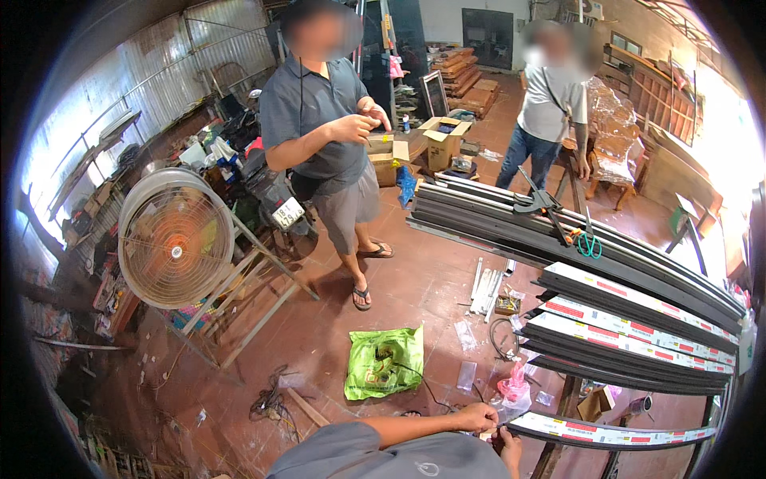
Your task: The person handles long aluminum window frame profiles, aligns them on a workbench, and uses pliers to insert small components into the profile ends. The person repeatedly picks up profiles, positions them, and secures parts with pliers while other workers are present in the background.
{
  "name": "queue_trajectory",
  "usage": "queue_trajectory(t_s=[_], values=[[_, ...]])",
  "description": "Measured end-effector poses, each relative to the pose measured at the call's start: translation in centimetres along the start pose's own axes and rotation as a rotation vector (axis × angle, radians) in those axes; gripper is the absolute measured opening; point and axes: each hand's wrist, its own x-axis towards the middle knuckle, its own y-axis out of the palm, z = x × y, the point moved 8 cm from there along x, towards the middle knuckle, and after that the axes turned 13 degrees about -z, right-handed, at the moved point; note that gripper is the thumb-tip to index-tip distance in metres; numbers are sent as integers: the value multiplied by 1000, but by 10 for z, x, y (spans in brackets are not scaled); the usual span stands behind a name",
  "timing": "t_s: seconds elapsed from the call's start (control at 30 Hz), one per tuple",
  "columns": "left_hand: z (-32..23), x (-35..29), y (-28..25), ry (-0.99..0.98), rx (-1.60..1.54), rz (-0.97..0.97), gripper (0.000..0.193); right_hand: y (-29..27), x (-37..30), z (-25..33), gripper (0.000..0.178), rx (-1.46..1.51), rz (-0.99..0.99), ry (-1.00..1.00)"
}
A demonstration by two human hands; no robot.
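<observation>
At the lower edge, my left hand (476, 417) is closed in a pinch, fingertips by a clear and pink plastic bag (513, 389). What it pinches is too small to make out. My right hand (509, 450) is closed just beside it, thumb up, at the left end of a long black profile (614, 431) with a white and red printed strip. A small pale piece shows between the two hands; its kind is unclear. Right of them, more black profiles (630, 339) with the same strips lie stacked on supports.
A clamp (536, 201) and green-handled scissors (589, 244) rest on the farther profiles. A green bag (385, 363), a cable (504, 339) and metal strips (484, 289) lie on the floor. Left stands a big fan (175, 239). One person (331, 120) stands ahead, another (550, 104) at far right.
</observation>
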Motion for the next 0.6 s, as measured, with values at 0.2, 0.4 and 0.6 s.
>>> queue_trajectory(t_s=[0.2,0.4,0.6], values=[[-17,-4,-5,14,111,-30,26,10,-17,14,21,-58,0,39],[-16,-3,-2,-31,99,-16,26,16,-13,7,27,-92,32,1],[-19,-17,-4,-43,-176,80,22,28,-14,14,32,-282,19,-33]])
